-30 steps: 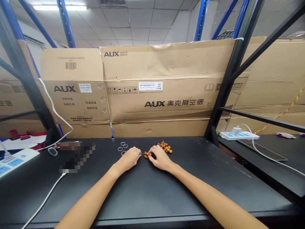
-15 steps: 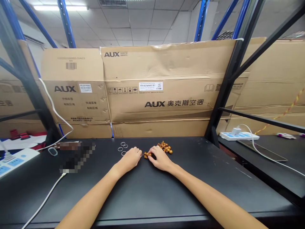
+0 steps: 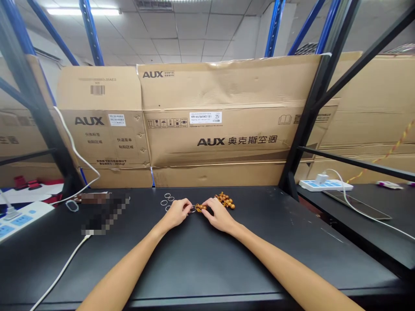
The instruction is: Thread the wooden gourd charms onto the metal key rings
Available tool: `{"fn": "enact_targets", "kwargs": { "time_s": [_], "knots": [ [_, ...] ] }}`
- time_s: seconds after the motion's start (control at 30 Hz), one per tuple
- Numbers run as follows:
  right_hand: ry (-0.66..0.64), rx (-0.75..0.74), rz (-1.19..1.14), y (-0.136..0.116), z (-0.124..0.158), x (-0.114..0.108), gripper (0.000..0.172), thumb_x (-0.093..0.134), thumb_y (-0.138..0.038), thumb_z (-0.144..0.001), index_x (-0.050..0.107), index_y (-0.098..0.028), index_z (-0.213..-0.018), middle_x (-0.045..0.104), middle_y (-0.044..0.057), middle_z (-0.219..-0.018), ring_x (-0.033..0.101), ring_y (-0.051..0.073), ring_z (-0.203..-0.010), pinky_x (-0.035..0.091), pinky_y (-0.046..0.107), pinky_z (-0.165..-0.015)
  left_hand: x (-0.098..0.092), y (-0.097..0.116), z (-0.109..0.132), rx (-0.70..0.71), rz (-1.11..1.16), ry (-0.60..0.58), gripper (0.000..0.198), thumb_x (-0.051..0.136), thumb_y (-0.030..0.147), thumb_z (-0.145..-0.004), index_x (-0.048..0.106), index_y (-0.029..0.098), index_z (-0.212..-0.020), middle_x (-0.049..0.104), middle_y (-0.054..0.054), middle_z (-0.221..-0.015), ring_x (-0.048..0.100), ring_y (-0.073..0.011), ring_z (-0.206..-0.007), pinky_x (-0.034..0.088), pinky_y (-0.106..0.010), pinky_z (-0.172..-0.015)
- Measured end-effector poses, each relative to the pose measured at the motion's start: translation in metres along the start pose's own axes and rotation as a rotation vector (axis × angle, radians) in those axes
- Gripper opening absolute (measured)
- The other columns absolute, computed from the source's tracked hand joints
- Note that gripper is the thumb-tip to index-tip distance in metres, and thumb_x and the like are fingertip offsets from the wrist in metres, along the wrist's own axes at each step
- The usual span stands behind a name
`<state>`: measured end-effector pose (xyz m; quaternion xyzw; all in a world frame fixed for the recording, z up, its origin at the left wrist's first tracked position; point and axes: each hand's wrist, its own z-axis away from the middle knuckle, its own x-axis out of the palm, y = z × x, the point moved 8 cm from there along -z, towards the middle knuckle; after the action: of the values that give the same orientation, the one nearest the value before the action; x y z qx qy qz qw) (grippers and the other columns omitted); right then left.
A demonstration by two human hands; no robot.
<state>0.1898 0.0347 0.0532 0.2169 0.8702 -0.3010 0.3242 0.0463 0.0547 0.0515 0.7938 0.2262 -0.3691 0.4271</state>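
On the black table (image 3: 266, 242) before AUX cartons (image 3: 210, 142), fingers (image 3: 209, 203) pinch a ring (image 3: 193, 209) and beads (image 3: 200, 207).

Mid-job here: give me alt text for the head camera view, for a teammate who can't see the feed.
Two bare hands meet on a black table: the right hand touches a small cluster of brown beads, and the left hand reaches a small ring beside it. More beads and rings lie just beyond, before AUX cardboard cartons.

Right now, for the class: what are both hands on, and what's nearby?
Left hand at a metal ring; right hand on brown wooden beads; more rings beyond left, bead pile beyond right.
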Motion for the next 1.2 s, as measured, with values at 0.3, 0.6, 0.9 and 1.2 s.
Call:
{"fn": "enact_targets", "kwargs": {
  "time_s": [0.3, 0.6, 0.9, 1.2],
  "knots": [
    [0.027, 0.007, 0.019, 0.002, 0.0, 0.0, 0.007, 0.054, -0.026, -0.089, 0.058, -0.02, -0.088, 0.063, 0.005, -0.09, 0.054, 0.021, -0.087, 0.042, 0.038, -0.087, 0.004, -0.005, -0.002, -0.061, 0.216, -0.006, 0.026, 0.046, 0.034, -0.085, 0.061, 0.016, -0.075, 0.068, -0.004, -0.07, 0.064, -0.0164, -0.061, 0.05, -0.026, -0.06],
    [0.005, 0.017, 0.118, 0.005, 0.0, 0.002, 0.008, 0.058, -0.026, -0.085, 0.057, -0.02, -0.08, 0.061, 0.005, -0.087, 0.053, 0.021, -0.084, 0.043, 0.038, -0.085, 0.006, -0.003, -0.001, -0.086, 0.374, -0.065, 0.03, 0.051, 0.042, -0.084, 0.063, 0.014, -0.082, 0.067, -0.005, -0.072, 0.063, -0.0166, -0.066, 0.05, -0.028, -0.065],
    [-0.01, -0.003, 0.16, 0.003, 0.001, 0.002, 0.004, 0.058, -0.024, -0.084, 0.058, -0.02, -0.084, 0.061, 0.005, -0.089, 0.052, 0.021, -0.087, 0.043, 0.038, -0.087, 0.006, 0.009, 0.002, -0.033, 0.229, -0.085, 0.039, 0.051, 0.045, -0.084, 0.062, 0.016, -0.061, 0.064, -0.006, -0.096, 0.06, -0.0148, -0.074, 0.047, -0.026, -0.07],
    [-0.006, 0.009, 0.186, 0.003, 0.001, 0.001, 0.006, 0.06, -0.026, -0.084, 0.057, -0.021, -0.083, 0.061, 0.005, -0.088, 0.052, 0.022, -0.088, 0.04, 0.042, -0.091, 0.006, 0.016, 0.003, 0.007, 0.26, -0.137, 0.041, 0.047, 0.046, -0.087, 0.063, 0.017, -0.063, 0.062, -0.005, -0.101, 0.059, -0.0148, -0.076, 0.048, -0.026, -0.072]
  ]
}}
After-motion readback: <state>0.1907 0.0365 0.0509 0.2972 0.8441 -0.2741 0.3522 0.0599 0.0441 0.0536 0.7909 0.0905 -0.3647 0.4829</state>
